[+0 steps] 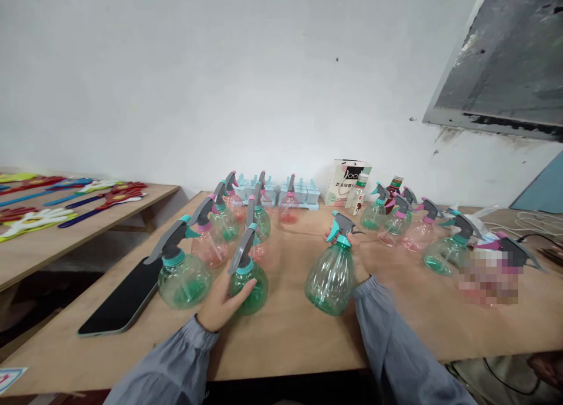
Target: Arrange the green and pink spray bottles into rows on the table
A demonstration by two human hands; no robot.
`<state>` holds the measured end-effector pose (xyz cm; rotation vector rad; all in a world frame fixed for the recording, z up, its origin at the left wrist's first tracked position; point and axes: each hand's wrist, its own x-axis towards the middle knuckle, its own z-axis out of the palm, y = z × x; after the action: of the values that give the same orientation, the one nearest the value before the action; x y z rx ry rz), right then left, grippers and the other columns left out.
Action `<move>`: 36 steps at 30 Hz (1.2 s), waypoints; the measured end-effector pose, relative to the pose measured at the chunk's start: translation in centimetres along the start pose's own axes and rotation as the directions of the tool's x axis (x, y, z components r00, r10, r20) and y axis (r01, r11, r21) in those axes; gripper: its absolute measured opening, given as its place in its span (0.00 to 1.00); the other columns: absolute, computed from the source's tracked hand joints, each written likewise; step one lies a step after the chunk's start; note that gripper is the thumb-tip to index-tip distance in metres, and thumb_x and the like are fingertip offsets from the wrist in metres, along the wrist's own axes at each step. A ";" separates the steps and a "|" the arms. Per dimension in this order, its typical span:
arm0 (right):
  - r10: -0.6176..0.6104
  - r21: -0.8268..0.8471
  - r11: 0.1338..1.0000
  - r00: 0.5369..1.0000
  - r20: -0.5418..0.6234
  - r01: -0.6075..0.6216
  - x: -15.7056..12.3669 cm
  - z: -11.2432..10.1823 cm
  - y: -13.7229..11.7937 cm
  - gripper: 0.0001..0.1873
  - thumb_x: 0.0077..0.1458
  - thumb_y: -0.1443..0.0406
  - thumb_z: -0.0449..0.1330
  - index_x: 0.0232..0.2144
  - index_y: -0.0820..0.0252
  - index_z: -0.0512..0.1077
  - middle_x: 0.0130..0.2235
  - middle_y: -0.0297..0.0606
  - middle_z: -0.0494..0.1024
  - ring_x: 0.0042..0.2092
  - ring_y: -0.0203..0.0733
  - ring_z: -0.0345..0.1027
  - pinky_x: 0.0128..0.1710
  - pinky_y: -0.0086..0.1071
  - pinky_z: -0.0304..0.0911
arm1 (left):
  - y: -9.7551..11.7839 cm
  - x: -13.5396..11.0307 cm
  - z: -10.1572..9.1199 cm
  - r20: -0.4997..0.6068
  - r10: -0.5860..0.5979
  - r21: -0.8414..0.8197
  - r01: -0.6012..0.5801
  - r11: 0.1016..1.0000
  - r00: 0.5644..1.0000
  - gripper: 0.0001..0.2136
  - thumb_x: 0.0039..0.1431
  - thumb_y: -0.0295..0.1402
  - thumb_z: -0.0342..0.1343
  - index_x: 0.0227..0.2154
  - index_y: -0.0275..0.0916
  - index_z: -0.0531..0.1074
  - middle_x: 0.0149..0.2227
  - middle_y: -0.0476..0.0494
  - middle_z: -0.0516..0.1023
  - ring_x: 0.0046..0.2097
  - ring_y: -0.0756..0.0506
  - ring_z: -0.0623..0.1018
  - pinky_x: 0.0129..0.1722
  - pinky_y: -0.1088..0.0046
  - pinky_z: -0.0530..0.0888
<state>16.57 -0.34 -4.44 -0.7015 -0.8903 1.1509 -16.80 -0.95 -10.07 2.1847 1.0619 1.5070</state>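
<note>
Left hand (224, 302) cups upright green spray bottle (251, 289) just ahead of it; right hand (359, 268) wraps taller bottle (329, 282), also upright, from behind.

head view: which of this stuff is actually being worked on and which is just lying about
In hand: left hand on the near green bottle; right hand around the centre green bottle.
Lying about: other spray bottles, phone, box, ice moulds, clappers.

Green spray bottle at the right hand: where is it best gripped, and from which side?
Likely the narrow neck under the teal collar of the green spray bottle, from its right: it stands upright, and the ribbed belly is wide.
</note>
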 end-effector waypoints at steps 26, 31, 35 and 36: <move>-0.134 -0.051 0.990 0.983 -0.126 0.128 0.4 0.6 -2.7 0.22 0.45 0.51 0.76 0.40 0.52 0.78 0.35 0.36 0.87 0.42 0.53 0.85 0.40 0.43 0.80 | 0.1 0.1 0.0 -0.001 -0.060 -0.037 0.060 0.997 0.998 0.27 0.66 0.52 0.58 0.59 0.38 0.74 0.55 0.34 0.84 0.59 0.34 0.82 0.63 0.51 0.77; -0.471 -0.255 0.880 0.800 -0.372 0.400 0.0 -4.4 -5.1 0.21 0.39 0.59 0.76 0.38 0.49 0.76 0.30 0.24 0.81 0.29 0.37 0.78 0.33 0.31 0.74 | 0.1 0.1 0.1 0.002 -0.054 -0.043 0.054 0.998 0.999 0.26 0.66 0.52 0.59 0.58 0.38 0.75 0.55 0.33 0.83 0.59 0.33 0.82 0.63 0.50 0.76; -0.648 -0.548 0.744 0.613 -0.452 0.383 -0.9 -11.2 -8.7 0.19 0.37 0.55 0.76 0.32 0.54 0.77 0.29 0.27 0.78 0.28 0.36 0.70 0.30 0.31 0.69 | 0.1 0.1 0.1 -0.004 -0.034 -0.041 0.034 0.999 0.999 0.26 0.67 0.51 0.59 0.60 0.38 0.73 0.57 0.33 0.82 0.61 0.32 0.81 0.64 0.49 0.76; -0.683 -0.607 0.707 0.572 -0.453 0.364 -0.9 -12.8 -9.7 0.20 0.37 0.53 0.75 0.32 0.55 0.78 0.30 0.30 0.79 0.29 0.37 0.71 0.32 0.33 0.69 | 0.1 0.1 0.0 -0.002 -0.029 -0.040 0.029 0.999 1.000 0.26 0.68 0.50 0.58 0.60 0.38 0.73 0.58 0.32 0.82 0.61 0.32 0.80 0.64 0.49 0.75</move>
<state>32.10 -4.20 -2.68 -1.0343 -0.6738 0.0617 -16.72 -0.96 -9.96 2.1316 1.0503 1.5063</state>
